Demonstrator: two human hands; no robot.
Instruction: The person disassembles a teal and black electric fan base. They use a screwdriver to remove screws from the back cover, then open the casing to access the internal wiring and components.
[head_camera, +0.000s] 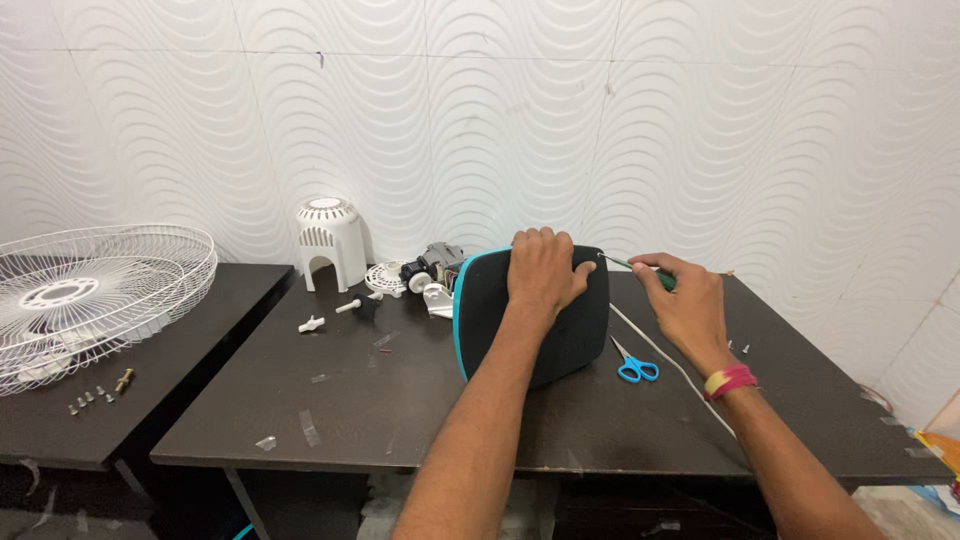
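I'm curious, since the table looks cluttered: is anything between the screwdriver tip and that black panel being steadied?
Nothing visible. The right hand points the green screwdriver at the black panel's top corner; the left hand grips its top edge beside it.

No package, label, sign or screen shows clearly anywhere in the head view. At the far right bottom edge, some orange and blue material (940, 460) lies on the floor, cut off by the frame; its kind cannot be told.

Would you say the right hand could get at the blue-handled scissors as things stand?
Probably yes: the scissors lie on bare table just below the right hand, nothing between them, though that hand now holds a green-handled screwdriver.
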